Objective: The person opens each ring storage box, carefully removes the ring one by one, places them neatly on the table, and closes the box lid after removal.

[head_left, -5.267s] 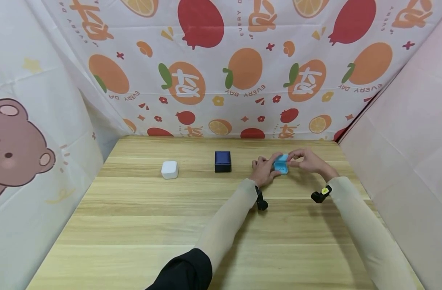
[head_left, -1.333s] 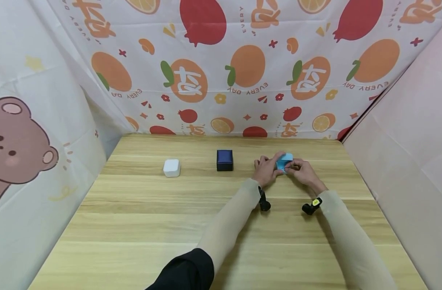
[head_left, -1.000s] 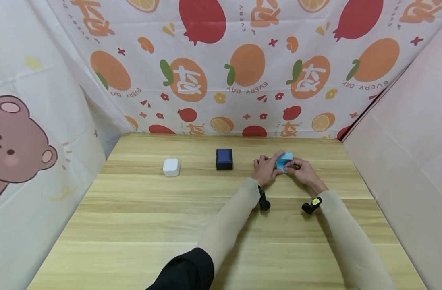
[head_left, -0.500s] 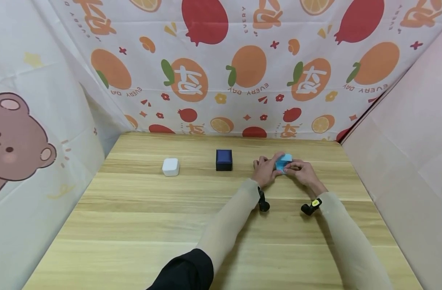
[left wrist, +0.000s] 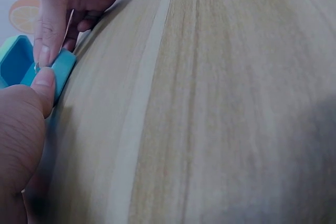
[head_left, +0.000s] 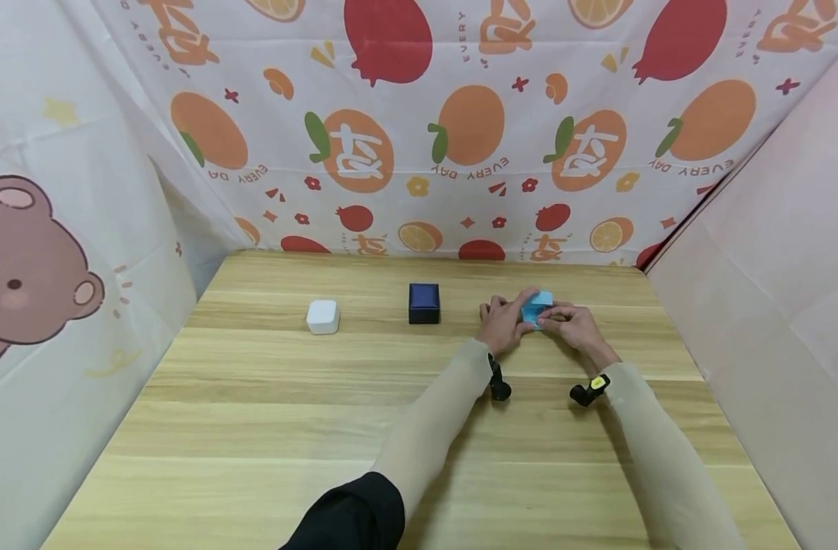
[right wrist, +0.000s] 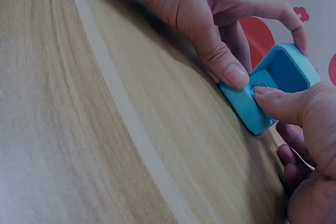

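Observation:
A small light-blue ring box (head_left: 544,298) stands on the table at the right, its lid raised. My left hand (head_left: 501,325) holds it from the left; in the right wrist view the thumb presses the front of the base and the index fingertip rests on the raised lid (right wrist: 291,69). My right hand (head_left: 575,328) comes in from the right, thumb and finger inside the box. They pinch a thin silver ring (right wrist: 261,84) at the box's insert. Most of the ring is hidden by the fingertips.
A dark blue box with a black base (head_left: 424,304) stands left of the hands. Farther left is a white rounded box (head_left: 323,317). A fruit-print cloth (head_left: 419,153) hangs behind the wooden table (head_left: 267,412), and pale cloths hang at both sides.
Since the oldest frame my right hand has moved left and down, from the lid's right edge into the box opening. Over the last second both hands stay almost still.

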### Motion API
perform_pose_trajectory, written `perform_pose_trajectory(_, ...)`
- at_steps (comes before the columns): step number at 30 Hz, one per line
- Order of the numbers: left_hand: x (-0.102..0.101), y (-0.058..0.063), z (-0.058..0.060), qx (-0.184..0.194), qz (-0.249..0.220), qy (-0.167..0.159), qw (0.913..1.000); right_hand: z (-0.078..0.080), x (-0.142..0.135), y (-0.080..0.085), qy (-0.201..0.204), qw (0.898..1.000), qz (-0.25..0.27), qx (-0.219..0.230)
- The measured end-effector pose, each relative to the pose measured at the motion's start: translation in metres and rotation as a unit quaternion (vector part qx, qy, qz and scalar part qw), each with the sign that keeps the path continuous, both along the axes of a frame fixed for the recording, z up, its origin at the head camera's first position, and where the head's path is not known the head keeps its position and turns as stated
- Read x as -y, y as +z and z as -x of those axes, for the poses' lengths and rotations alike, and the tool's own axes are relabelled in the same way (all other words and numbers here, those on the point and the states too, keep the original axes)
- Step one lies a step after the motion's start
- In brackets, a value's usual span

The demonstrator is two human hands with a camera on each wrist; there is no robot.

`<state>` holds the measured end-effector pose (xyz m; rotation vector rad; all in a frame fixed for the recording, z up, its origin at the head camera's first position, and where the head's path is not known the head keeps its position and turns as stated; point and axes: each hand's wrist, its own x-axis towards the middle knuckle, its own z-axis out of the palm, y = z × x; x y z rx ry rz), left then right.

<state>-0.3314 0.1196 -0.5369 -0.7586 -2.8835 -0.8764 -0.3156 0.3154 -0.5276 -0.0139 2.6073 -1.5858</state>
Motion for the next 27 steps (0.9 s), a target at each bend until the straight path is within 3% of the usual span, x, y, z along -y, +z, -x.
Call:
perform_pose_trajectory(18,-0.0024,-0.0033,0.0027,-0.008,-0.001,0.004,1.0000,0.0027,-0.0034,0.0054,-0.012,0.999,-0.023,0.035)
perform_pose_trajectory(27,0.0007,0.0053,-0.0029,0.007,-0.002,-0.003,1.0000,0.0016,-0.0011,0.0092,-0.011,0.999,-0.029,0.027)
